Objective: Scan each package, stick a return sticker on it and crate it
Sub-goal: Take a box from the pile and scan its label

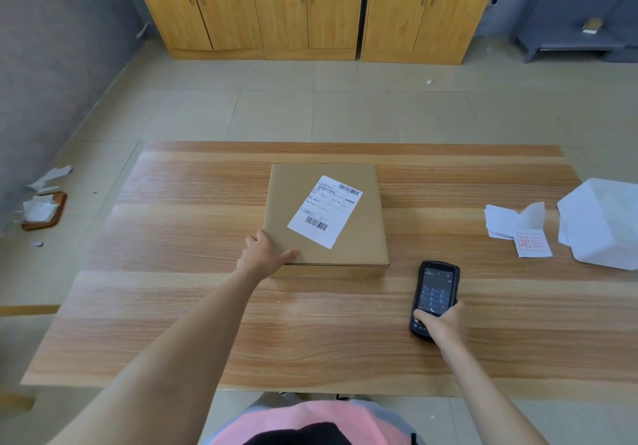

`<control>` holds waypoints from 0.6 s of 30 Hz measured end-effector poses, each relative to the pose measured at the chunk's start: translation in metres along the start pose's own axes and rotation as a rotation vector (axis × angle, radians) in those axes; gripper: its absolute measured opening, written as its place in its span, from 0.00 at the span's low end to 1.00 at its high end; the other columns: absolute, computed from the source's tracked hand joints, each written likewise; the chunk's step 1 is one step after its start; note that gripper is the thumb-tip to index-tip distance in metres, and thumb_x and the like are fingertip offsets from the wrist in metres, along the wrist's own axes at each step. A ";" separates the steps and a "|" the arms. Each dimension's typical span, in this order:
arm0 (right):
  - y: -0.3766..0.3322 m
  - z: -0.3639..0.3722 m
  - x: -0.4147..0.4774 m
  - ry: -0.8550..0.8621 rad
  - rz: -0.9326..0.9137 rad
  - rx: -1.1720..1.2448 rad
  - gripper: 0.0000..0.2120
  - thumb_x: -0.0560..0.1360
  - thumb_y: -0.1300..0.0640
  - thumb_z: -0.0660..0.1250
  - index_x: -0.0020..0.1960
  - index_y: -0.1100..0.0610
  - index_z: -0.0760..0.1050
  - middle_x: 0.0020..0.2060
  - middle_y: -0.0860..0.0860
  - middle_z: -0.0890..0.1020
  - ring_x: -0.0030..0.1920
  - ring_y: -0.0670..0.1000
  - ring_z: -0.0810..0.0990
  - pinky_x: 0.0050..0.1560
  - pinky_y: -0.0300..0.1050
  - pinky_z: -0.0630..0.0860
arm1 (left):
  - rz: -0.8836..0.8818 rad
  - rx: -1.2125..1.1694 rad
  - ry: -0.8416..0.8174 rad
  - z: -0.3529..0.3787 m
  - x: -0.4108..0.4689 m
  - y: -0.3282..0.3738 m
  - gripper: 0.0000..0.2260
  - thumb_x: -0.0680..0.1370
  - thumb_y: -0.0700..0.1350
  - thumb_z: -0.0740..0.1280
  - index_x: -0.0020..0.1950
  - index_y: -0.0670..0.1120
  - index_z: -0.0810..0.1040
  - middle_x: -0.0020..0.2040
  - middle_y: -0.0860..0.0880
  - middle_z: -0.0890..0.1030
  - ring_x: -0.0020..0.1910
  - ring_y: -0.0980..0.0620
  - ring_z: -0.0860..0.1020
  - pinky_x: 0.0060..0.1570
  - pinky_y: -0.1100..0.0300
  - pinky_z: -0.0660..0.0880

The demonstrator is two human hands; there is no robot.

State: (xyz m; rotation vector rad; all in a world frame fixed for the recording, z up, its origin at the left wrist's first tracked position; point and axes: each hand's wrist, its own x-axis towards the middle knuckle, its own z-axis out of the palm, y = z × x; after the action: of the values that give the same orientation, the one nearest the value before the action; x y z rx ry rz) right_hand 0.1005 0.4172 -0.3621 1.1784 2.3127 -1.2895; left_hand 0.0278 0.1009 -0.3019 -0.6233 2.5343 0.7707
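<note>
Right hand point(440, 323) gripping scanner point(435, 292), left hand point(266, 254) gripping corner of closed cardboard package point(286, 196), label point(324, 211) on top

Pink top point(303, 418) — grey-blue band along the edge, black patch in the middle — and bare forearms point(207, 323).

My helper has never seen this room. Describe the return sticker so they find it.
Start at the long wooden table and go to its right end, where a crumpled white bag lies. Just left of the bag is a small pile of white slips; the return sticker is the nearest one, the only one with red characters in a red frame.
</note>
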 end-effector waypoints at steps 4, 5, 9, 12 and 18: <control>-0.003 0.000 0.002 0.050 0.039 -0.100 0.32 0.63 0.57 0.77 0.61 0.63 0.66 0.61 0.61 0.74 0.62 0.63 0.70 0.61 0.54 0.69 | 0.002 -0.021 -0.008 -0.001 0.001 -0.001 0.37 0.71 0.61 0.70 0.70 0.41 0.59 0.66 0.42 0.65 0.65 0.41 0.69 0.62 0.46 0.69; -0.005 -0.001 0.000 0.057 0.055 -0.121 0.33 0.64 0.56 0.77 0.63 0.62 0.65 0.63 0.62 0.71 0.64 0.63 0.67 0.62 0.54 0.67 | 0.001 -0.016 -0.003 -0.001 0.001 0.000 0.38 0.71 0.61 0.70 0.70 0.41 0.59 0.66 0.42 0.65 0.65 0.41 0.68 0.63 0.46 0.68; -0.018 -0.001 -0.010 0.132 0.024 -0.176 0.38 0.66 0.57 0.76 0.69 0.61 0.62 0.67 0.63 0.64 0.67 0.63 0.62 0.64 0.56 0.65 | 0.046 0.060 0.047 -0.009 0.001 0.005 0.42 0.67 0.60 0.73 0.72 0.46 0.57 0.65 0.43 0.65 0.65 0.42 0.65 0.62 0.48 0.65; -0.040 0.005 -0.018 0.138 -0.076 -0.163 0.40 0.69 0.55 0.74 0.74 0.57 0.57 0.71 0.61 0.60 0.70 0.63 0.60 0.67 0.58 0.63 | 0.138 0.125 0.080 -0.018 0.003 0.013 0.42 0.67 0.59 0.73 0.74 0.48 0.57 0.66 0.44 0.65 0.66 0.42 0.64 0.63 0.49 0.63; -0.095 0.023 -0.036 0.101 -0.373 -0.211 0.27 0.71 0.53 0.70 0.68 0.54 0.67 0.66 0.56 0.66 0.67 0.57 0.63 0.63 0.52 0.66 | 0.334 0.244 0.118 -0.037 0.013 0.031 0.29 0.73 0.59 0.68 0.70 0.49 0.67 0.67 0.46 0.69 0.67 0.43 0.65 0.62 0.52 0.63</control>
State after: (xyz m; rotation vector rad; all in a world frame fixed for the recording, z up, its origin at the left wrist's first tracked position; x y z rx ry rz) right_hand 0.0491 0.3523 -0.2986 0.7867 2.7589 -1.0738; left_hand -0.0079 0.0979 -0.2678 -0.1714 2.8233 0.5274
